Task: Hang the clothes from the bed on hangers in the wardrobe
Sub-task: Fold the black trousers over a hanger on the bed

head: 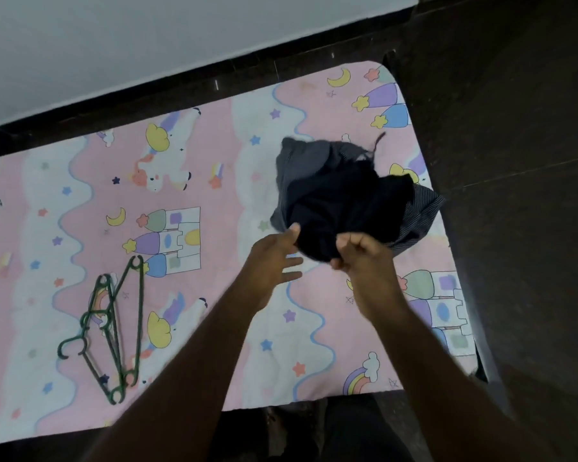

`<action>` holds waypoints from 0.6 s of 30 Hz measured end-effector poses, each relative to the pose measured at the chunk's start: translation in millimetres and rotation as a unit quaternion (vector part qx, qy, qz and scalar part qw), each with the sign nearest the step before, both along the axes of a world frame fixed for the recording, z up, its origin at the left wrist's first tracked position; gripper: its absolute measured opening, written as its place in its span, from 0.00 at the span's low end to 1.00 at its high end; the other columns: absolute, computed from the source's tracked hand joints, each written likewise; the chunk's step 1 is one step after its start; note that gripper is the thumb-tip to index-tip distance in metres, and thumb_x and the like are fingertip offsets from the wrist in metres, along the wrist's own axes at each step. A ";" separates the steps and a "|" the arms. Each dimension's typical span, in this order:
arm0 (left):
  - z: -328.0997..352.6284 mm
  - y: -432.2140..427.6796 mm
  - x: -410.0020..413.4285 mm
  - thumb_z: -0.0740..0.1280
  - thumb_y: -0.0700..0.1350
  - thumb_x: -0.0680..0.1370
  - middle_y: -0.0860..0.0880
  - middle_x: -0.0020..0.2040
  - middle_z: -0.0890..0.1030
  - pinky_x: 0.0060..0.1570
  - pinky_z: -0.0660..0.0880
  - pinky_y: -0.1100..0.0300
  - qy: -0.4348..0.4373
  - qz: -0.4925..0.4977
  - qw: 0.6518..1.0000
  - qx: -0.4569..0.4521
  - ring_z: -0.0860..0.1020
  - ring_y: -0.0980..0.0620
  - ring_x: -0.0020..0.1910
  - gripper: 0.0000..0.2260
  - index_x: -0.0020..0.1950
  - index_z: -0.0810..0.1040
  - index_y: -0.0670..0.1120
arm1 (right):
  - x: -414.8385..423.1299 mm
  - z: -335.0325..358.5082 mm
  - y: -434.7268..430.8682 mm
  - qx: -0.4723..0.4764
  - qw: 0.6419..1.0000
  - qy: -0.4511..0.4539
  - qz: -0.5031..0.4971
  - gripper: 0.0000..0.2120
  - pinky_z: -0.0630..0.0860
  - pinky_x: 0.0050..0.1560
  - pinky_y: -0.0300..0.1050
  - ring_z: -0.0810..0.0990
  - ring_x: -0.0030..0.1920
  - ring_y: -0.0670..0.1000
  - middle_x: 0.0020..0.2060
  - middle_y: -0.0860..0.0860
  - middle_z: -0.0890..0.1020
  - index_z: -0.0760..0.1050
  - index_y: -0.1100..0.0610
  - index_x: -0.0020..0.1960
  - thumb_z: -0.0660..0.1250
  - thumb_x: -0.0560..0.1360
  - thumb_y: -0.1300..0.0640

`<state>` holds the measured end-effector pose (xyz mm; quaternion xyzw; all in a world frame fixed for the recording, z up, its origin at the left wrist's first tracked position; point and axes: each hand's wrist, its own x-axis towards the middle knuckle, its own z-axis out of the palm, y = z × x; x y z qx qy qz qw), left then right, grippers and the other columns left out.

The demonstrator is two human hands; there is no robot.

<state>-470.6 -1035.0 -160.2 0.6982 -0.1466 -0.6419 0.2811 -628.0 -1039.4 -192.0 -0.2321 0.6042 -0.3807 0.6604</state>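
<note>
A bed in a pink-and-white cartoon sheet (214,155) fills the view, with a white wall (114,45) beyond it and dark floor (514,161) to the right. One crumpled pile of clothes (314,181) sits at the bed's far right. It seems to hold three soft garments: a navy one (334,208) on top, a grey one (301,158) and a pinstriped one (421,208).

The right hand (361,251) pinches the navy garment's near edge in curled fingers. The left hand (271,261) has its fingers spread straight and its thumb touching that cloth.

Well apart, at near left, lie overlapping thin green plastic hangers (114,328), seemingly three. Their long bars run near to far and their hooks point left.
</note>
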 end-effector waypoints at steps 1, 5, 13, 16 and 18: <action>-0.9 -8.7 -8.8 0.68 0.56 0.77 0.43 0.52 0.82 0.48 0.81 0.48 0.027 0.003 1.000 0.013 0.82 0.44 0.51 0.16 0.56 0.78 0.45 | -1.3 8.0 15.7 -0.009 1.000 -0.010 0.015 0.06 0.76 0.37 0.39 0.75 0.31 0.48 0.34 0.53 0.78 0.78 0.59 0.46 0.65 0.79 0.66; -10.9 -21.8 -38.4 0.70 0.37 0.75 0.41 0.37 0.77 0.35 0.78 0.55 -0.002 0.012 0.997 0.074 0.78 0.45 0.36 0.04 0.43 0.78 0.37 | -3.0 24.2 39.6 -0.011 0.998 0.000 0.061 0.06 0.78 0.39 0.39 0.78 0.34 0.47 0.37 0.52 0.83 0.79 0.60 0.46 0.65 0.79 0.66; 43.6 -46.4 -39.2 0.54 0.27 0.71 0.41 0.43 0.82 0.41 0.80 0.51 -0.019 0.091 0.993 -0.068 0.81 0.43 0.41 0.21 0.56 0.80 0.38 | -17.5 25.9 13.0 -0.066 0.993 0.079 -0.051 0.04 0.76 0.34 0.42 0.79 0.32 0.48 0.46 0.56 0.82 0.76 0.57 0.54 0.67 0.79 0.60; 94.1 -34.6 -22.9 0.49 0.27 0.67 0.42 0.43 0.81 0.45 0.78 0.55 0.037 0.084 0.985 -0.143 0.79 0.44 0.43 0.23 0.50 0.79 0.38 | -28.5 13.6 -4.6 0.052 0.997 -0.016 -0.063 0.24 0.80 0.43 0.48 0.84 0.48 0.54 0.60 0.54 0.79 0.70 0.53 0.67 0.67 0.77 0.42; 119.7 -8.2 -8.6 0.45 0.27 0.68 0.47 0.32 0.79 0.35 0.74 0.66 0.060 0.041 0.984 -0.164 0.77 0.50 0.33 0.23 0.35 0.79 0.41 | -28.7 8.7 -14.6 0.143 0.976 -0.164 -0.023 0.30 0.80 0.54 0.59 0.82 0.56 0.60 0.61 0.55 0.79 0.71 0.50 0.68 0.64 0.73 0.33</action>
